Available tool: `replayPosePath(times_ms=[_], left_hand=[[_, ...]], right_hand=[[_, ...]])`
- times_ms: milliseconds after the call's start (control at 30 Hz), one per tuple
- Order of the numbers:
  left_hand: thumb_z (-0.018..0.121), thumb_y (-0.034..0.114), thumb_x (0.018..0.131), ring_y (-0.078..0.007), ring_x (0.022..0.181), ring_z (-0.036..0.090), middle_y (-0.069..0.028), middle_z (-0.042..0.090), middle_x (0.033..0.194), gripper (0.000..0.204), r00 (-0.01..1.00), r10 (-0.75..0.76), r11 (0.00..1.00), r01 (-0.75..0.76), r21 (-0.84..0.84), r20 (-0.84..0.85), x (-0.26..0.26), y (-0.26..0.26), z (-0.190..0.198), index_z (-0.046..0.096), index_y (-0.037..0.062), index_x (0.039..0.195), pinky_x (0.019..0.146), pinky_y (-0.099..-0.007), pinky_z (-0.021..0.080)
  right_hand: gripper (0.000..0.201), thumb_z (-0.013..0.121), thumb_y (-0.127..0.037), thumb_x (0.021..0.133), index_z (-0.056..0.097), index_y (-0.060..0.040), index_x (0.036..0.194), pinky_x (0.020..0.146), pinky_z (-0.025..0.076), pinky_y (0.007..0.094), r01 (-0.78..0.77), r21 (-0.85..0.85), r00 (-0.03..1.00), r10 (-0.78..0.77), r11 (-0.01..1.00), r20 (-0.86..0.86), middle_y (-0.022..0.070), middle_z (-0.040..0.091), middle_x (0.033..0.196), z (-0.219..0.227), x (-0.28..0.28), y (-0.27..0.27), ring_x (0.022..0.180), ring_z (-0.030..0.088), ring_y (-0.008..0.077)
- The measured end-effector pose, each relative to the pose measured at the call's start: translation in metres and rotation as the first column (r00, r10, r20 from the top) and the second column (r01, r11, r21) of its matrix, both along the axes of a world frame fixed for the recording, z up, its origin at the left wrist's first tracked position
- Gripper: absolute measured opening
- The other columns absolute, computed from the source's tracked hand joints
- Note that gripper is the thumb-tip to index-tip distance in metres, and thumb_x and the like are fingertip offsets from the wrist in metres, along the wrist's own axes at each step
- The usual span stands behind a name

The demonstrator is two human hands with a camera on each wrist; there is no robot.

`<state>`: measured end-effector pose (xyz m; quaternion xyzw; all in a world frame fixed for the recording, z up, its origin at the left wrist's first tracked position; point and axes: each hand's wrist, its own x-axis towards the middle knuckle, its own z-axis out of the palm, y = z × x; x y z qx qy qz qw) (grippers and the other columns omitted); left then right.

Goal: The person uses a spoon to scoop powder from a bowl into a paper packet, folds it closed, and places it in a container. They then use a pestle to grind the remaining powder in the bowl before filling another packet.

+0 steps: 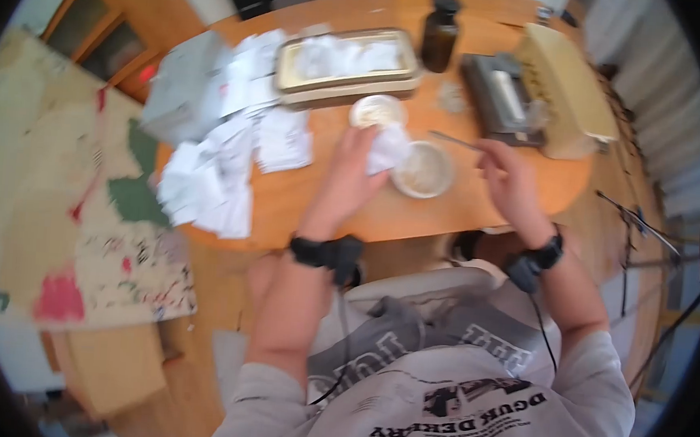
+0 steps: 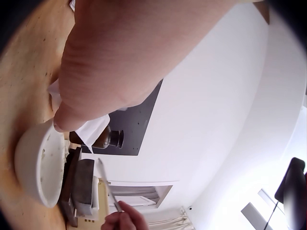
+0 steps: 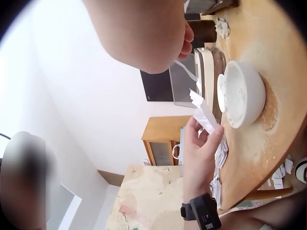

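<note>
Nearest is the person's pale shirt [image 1: 466,413], at the near side of the wooden worktop [image 1: 286,206]. White papers [image 1: 287,137] and a gray box [image 1: 185,85] sit left, a gold tray [image 1: 338,95] and dark bottle [image 1: 439,42] far, a yellow box [image 1: 569,96] right. Both arms reach forward. The left hand [image 1: 347,168] has its grip pinching a white packet [image 1: 389,148] beside a big bowl [image 3: 254,96], hiding part of a small bowl [image 1: 381,99]. The right hand's [image 1: 509,177] grip holds a thin stick [image 1: 453,140], pointing left.
</note>
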<state>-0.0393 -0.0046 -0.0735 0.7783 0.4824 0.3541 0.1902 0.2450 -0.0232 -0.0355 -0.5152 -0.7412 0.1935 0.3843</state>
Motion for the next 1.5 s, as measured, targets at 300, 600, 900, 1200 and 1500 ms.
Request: replayPosePath(times_ms=[300,600,900,1200,1500], left_hand=[[0.077,0.013,0.081,-0.0421,0.123,0.051,-0.0218,0.048,0.132,0.067,0.996,0.073,0.995,-0.068,-0.073,0.058,-0.005,0.003,0.000,0.046,-0.0004,0.138,0.106,-0.0432,0.044],[0.080,0.009,0.080,-0.0304,0.122,0.054,-0.0155,0.051,0.130,0.067,0.987,0.132,0.989,-0.138,-0.058,-0.092,0.002,0.010,0.003,0.049,0.0022,0.138,0.103,-0.0384,0.046],[0.079,0.010,0.080,-0.0306,0.120,0.051,-0.0163,0.051,0.131,0.067,0.991,0.124,0.983,-0.130,-0.128,-0.054,0.002,0.007,0.005,0.048,0.0024,0.140,0.099,-0.0380,0.045],[0.079,0.009,0.080,-0.0320,0.120,0.051,-0.0164,0.051,0.131,0.069,0.990,0.095,0.985,-0.109,-0.133,-0.104,0.006,0.002,0.008,0.047,0.0015,0.140,0.101,-0.0394,0.044],[0.079,0.008,0.080,-0.0360,0.123,0.050,-0.0183,0.050,0.130,0.070,0.989,0.038,0.992,-0.054,-0.112,-0.142,0.012,0.000,0.013,0.045,0.0002,0.140,0.106,-0.0411,0.043]], right_hand=[[0.013,0.063,-0.005,0.095,0.069,-0.0016,0.106,0.066,0.054,0.0340,-0.098,-0.081,0.995,0.098,0.992,-0.006,0.0151,0.070,0.085,-0.031,-0.016,0.010,0.071,0.069,0.0232],[0.017,0.064,-0.014,0.096,0.071,0.0003,0.103,0.073,0.055,0.0393,-0.200,-0.144,0.964,0.169,0.969,-0.205,0.0188,0.071,0.089,-0.037,-0.016,0.007,0.078,0.069,0.0331],[0.018,0.055,-0.010,0.100,0.066,0.0034,0.100,0.063,0.055,0.0321,-0.163,-0.180,0.965,0.119,0.970,-0.235,0.0130,0.070,0.078,-0.054,-0.020,-0.005,0.066,0.070,0.0192],[0.022,0.052,-0.010,0.102,0.065,0.0078,0.100,0.064,0.058,0.0278,-0.318,-0.507,0.751,-0.114,0.801,-0.651,0.0098,0.070,0.078,-0.050,-0.015,0.000,0.065,0.068,0.0147],[0.020,0.053,-0.011,0.104,0.066,0.0036,0.108,0.069,0.057,0.0277,-0.199,-0.410,0.746,-0.134,0.890,-0.652,0.0082,0.070,0.085,-0.014,-0.008,0.013,0.074,0.067,0.0137]])
